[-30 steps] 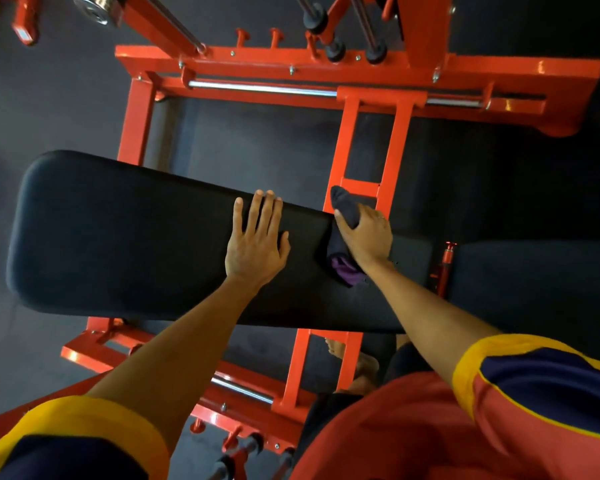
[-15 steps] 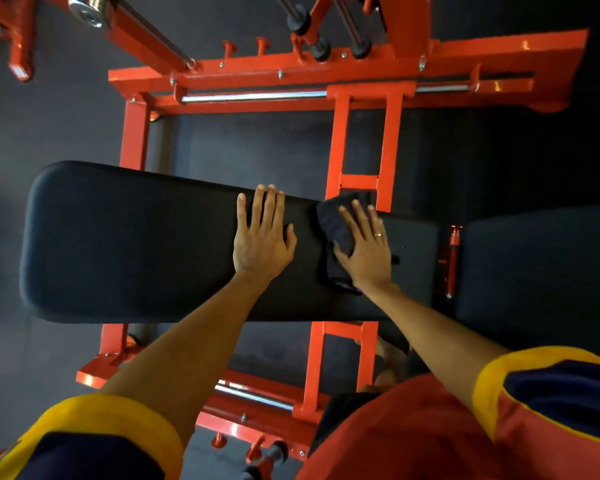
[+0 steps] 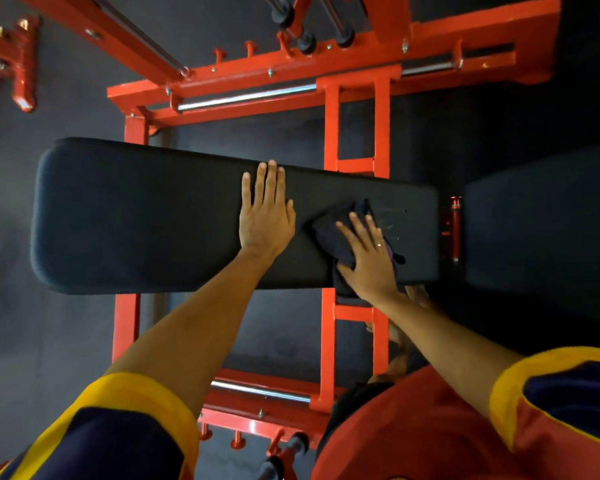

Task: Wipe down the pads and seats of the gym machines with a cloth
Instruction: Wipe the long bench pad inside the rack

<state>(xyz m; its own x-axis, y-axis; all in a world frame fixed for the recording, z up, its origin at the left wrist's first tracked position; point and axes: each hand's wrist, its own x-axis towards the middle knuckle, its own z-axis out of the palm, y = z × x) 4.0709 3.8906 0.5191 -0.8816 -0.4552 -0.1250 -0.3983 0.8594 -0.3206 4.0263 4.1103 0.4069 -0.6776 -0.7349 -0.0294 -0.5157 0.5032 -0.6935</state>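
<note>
One dark crumpled cloth [image 3: 331, 228] lies on the long black padded bench pad [image 3: 146, 216], toward its 3 o'clock end. Your right hand [image 3: 369, 259] presses it flat with fingers spread and straight, pinching nothing. Your left hand [image 3: 265, 214] rests just beside it at 9 o'clock, palm down, fingers straight and together, bracing on the pad and holding nothing. Part of the cloth hangs over the pad's 6 o'clock edge under your wrist, so with only a flat palm on it, a stroke toward you could drag it off onto the dark floor [image 3: 66, 341]. At 3 o'clock the pad ends at a gap holding a red adjuster pin [image 3: 455, 226], with a second black pad [image 3: 541, 216] beyond; a loose corner might snag there. Open room runs toward 9 o'clock, past your bracing hand. The orange steel frame [image 3: 329, 126] passes beneath.
</note>
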